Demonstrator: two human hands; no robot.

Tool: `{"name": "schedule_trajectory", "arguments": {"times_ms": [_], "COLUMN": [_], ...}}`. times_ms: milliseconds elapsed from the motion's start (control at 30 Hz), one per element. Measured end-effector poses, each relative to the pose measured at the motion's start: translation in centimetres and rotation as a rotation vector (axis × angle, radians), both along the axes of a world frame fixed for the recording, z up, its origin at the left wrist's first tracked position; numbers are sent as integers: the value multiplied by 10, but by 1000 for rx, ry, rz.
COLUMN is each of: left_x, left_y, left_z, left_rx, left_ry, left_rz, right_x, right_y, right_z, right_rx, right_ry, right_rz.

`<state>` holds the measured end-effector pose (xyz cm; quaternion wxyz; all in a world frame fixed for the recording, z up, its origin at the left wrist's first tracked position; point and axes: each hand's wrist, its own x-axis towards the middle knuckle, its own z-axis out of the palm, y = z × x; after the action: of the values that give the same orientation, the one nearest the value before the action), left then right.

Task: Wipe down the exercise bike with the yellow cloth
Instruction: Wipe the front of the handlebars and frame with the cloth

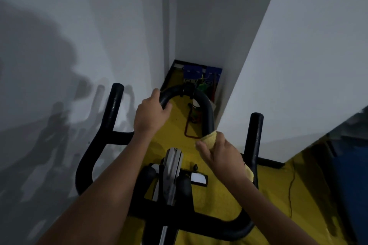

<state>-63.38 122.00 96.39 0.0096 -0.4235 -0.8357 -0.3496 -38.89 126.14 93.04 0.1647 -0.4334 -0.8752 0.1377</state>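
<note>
The exercise bike's black handlebar (207,109) curves in a loop in front of me, with upright grips at left (115,101) and right (255,131). My left hand (151,113) grips the left side of the loop near its top. My right hand (221,155) holds the yellow cloth (210,138) wrapped round the right side of the loop, lower down. A corner of the cloth hangs out below my right wrist. The silver stem (172,169) of the bike stands between my forearms.
White walls close in on the left (79,45) and right (298,65), forming a narrow gap ahead. The floor (219,195) is yellow. Blue boxes (201,72) and a small bottle (196,105) sit at the far end. A thin cable (291,181) lies at right.
</note>
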Motion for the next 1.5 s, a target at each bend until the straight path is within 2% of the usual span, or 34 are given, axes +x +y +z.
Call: {"name": "schedule_trajectory", "arguments": {"times_ms": [67, 133, 200, 267, 400, 433, 600, 767, 967, 1033, 1067, 1133, 1233, 1300, 1367, 1500], "left_x": [-1, -2, -4, -7, -7, -7, -7, -2, 1, 2, 2, 1, 0, -1, -1, 1], "left_y": [1, 1, 0, 0, -1, -1, -1, 0, -1, -1, -1, -1, -2, -3, -3, -3], "left_z": [0, -1, -2, -1, 0, 0, -1, 2, 3, 3, 3, 4, 5, 5, 5, 6], "left_rx": [8, 16, 23, 26, 23, 28, 31, 37, 23, 19, 16, 14, 9, 8, 12, 13], "left_ry": [-5, -7, -12, -13, -14, -13, -27, -17, -1, 3, 7, 12, 3, -9, -10, -6], "left_rz": [-17, -23, -19, -13, -2, -2, -9, -25, -15, -15, -14, -4, 13, 18, 23, 19], "right_x": [13, 17, 9, -10, -62, -75, -94, -54, 16, 28, 29, 19, -14, -43, -64, -55], "right_y": [2, 5, 9, 18, 41, 42, 32, 13, 1, 2, 3, 11, 37, 46, 39, 17], "right_z": [3, 13, 29, 50, 81, 83, 63, 32, -2, -1, 2, 14, 32, 47, 56, 44], "right_rx": [-19, -196, -340, -371, -614, -620, -309, -289, 15, 49, -1, -214, -554, -740, -723, -506], "right_ry": [-44, 81, 330, 523, 721, 715, 534, 408, 3, -56, -27, 176, 540, 628, 625, 514], "right_rz": [80, 126, 32, -106, -264, -247, -236, -205, 41, 107, 105, 9, -294, -355, -312, -235]}}
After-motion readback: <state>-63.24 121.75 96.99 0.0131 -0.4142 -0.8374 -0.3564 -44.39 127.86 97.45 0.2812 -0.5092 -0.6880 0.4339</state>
